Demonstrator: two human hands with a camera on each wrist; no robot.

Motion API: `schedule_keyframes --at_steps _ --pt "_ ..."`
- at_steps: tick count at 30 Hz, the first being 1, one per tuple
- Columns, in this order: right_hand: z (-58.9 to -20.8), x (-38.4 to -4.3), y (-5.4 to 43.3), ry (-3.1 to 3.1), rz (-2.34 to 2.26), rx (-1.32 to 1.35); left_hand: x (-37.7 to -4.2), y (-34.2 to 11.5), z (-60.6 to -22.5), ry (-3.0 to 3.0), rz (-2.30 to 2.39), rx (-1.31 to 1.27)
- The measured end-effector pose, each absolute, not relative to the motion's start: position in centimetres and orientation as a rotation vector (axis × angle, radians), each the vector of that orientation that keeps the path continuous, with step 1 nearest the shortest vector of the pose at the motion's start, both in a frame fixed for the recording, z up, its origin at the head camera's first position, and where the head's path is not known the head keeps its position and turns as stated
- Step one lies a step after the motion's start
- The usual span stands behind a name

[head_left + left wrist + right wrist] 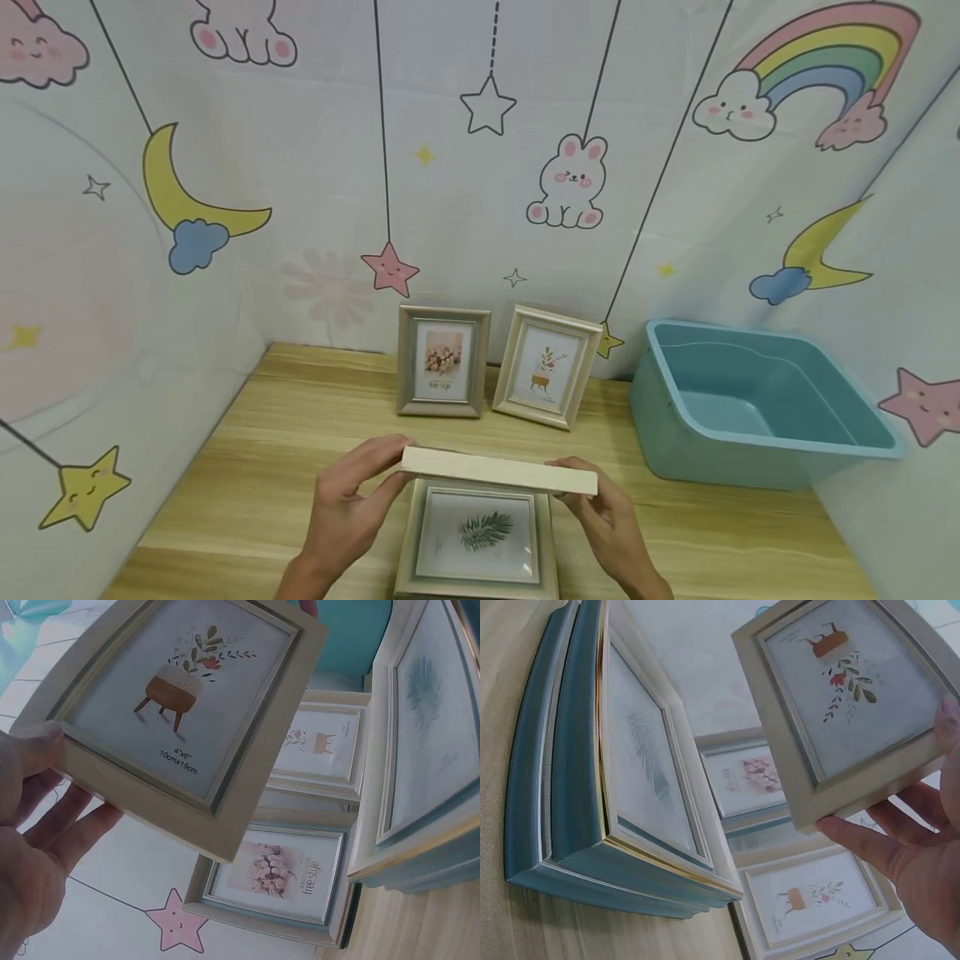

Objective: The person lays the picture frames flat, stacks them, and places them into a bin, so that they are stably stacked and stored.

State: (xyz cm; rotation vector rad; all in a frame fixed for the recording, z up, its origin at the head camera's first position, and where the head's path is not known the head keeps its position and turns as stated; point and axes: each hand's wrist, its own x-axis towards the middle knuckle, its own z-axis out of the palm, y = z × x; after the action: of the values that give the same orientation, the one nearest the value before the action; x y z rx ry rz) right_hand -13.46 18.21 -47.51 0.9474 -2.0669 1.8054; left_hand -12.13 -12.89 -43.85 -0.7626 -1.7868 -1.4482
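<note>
A cream picture frame (498, 472) is held up edge-on in the head view by both hands. My left hand (348, 508) pinches its left end, thumb on the front and fingers behind, as the left wrist view shows. My right hand (609, 518) grips the opposite end likewise. A potted-plant print (176, 690) fills the held frame, which is tilted. Below it lies a frame with a green leaf print (480, 533), apart from the held one. In the right wrist view this leaf frame (649, 750) tops a stack, with a blue-edged frame (536, 750) underneath.
At the back of the wooden table (300, 400), a frame with a flower print (444, 362) and a frame with a potted-plant print (547, 367) stand leaning. A blue-green plastic tub (660, 400) sits at the right. Cartoon-printed white cloth (450, 192) encloses the table.
</note>
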Motion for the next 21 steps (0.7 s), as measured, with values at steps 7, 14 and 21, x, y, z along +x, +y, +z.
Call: schedule_keyframes --at_steps 7,14,21 --pt "-48.5 -13.2 18.1 -2.022 1.625 0.833 -12.3 -12.5 -43.8 -1.82 -1.573 -0.57" --pt "-49.2 -13.6 17.2 -1.862 1.392 0.885 -12.0 -12.4 -43.7 -1.976 -1.671 -0.244" --pt "-47.9 -13.2 17.4 -2.129 1.378 0.829 -12.3 -12.8 -43.4 -2.084 -1.777 -0.044"
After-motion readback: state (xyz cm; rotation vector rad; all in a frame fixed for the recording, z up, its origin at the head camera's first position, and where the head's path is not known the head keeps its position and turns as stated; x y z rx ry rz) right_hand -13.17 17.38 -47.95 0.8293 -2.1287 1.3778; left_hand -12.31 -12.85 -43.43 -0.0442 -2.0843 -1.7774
